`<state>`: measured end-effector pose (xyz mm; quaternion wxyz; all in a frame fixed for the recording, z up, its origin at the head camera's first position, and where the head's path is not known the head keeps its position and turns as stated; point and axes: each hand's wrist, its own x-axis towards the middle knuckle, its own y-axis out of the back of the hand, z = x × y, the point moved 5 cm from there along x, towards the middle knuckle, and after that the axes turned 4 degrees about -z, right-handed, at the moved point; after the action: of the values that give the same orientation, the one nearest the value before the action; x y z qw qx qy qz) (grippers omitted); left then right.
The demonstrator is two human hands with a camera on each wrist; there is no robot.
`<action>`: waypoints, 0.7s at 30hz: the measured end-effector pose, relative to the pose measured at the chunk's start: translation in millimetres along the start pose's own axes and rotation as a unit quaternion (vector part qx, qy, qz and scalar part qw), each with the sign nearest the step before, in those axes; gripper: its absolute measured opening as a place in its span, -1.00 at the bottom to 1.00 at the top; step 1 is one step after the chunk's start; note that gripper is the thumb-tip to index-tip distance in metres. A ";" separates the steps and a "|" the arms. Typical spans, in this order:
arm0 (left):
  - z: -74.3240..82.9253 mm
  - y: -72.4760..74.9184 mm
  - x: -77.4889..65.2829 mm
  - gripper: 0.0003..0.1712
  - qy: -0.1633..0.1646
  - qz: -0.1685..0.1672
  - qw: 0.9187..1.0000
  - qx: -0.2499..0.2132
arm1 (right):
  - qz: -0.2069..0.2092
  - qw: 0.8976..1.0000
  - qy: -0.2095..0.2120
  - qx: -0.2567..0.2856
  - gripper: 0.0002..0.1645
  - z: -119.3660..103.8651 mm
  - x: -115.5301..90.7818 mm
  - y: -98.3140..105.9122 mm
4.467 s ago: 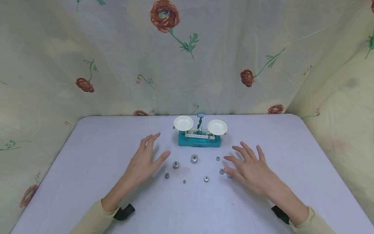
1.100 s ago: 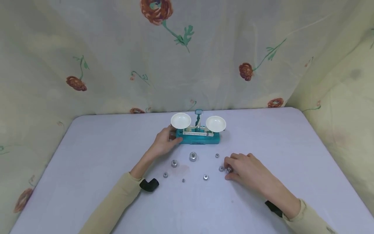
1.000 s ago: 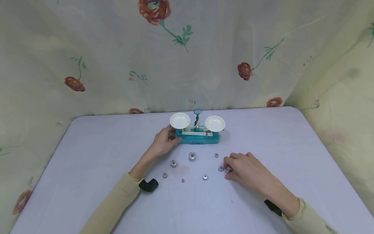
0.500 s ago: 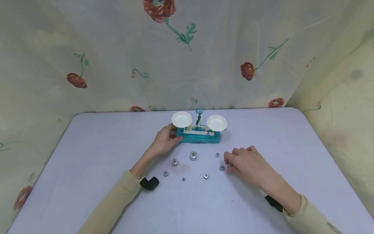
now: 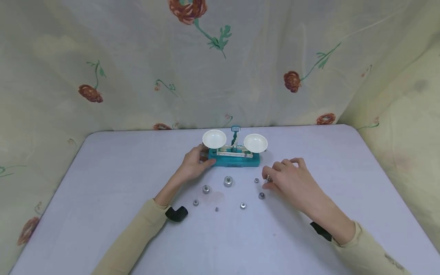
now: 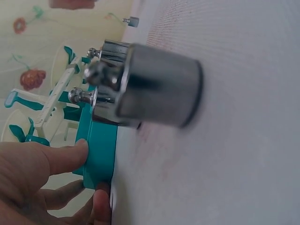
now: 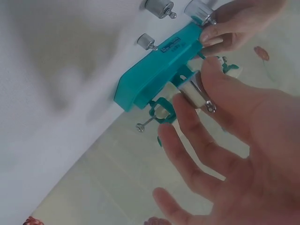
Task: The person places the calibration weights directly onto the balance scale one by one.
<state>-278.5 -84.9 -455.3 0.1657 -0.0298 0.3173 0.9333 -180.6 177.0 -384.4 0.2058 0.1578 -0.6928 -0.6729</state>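
Observation:
A teal balance scale (image 5: 234,159) with two white pans (image 5: 214,138) stands at the middle back of the table. My left hand (image 5: 203,157) grips the left end of its base; the left wrist view shows the fingers (image 6: 56,159) curled on the teal base (image 6: 101,150). My right hand (image 5: 270,180) pinches a small metal weight (image 5: 269,178) just above the table, in front of the right pan. In the right wrist view the weight (image 7: 196,95) sits between thumb and finger near the scale (image 7: 159,70).
Several loose metal weights lie in front of the scale, the largest (image 5: 228,181) in the middle, others (image 5: 206,188) (image 5: 242,205) (image 5: 261,195) around it. The lilac table (image 5: 103,183) is walled by a floral curtain (image 5: 137,76) at the back and sides.
My right hand has picked a weight off the table and carried it away from me towards the scale. My left hand, flat on the table 4.5 s ago, keeps holding the base.

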 end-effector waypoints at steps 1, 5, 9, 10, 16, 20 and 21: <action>0.0 0.0 0.1 -0.26 0.001 0.000 1.000 0.000 | 0.004 1.000 -0.007 0.002 -0.71 0.3 0.6 0.5; -0.1 0.1 0.7 -0.27 0.002 0.001 1.000 0.004 | 0.030 0.999 -0.033 0.014 -0.74 1.6 3.3 3.1; -0.1 0.5 1.5 -0.27 -0.001 0.001 1.000 0.008 | 0.067 0.997 -0.043 0.019 -0.74 2.3 8.1 8.4; -0.1 0.7 1.6 -0.27 -0.003 0.001 1.000 0.009 | 0.076 0.996 -0.044 0.019 -0.74 2.7 9.6 9.9; 0.9 1.5 0.7 -0.29 -0.005 0.003 1.000 0.007 | 0.113 0.992 -0.044 0.022 -0.71 3.6 18.8 18.3; 0.4 1.0 0.2 -0.29 -0.002 0.003 1.000 0.007 | 0.128 0.991 -0.042 0.024 -0.72 3.6 25.2 22.8; 0.2 0.9 0.3 -0.29 -0.002 0.003 1.000 0.008 | 0.133 0.990 -0.042 0.024 -0.72 3.5 27.1 23.8</action>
<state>-279.1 -85.4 -454.6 0.1637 -0.0258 0.3241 0.9314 -204.4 167.7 -358.8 0.2598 0.0406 -0.7316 -0.6290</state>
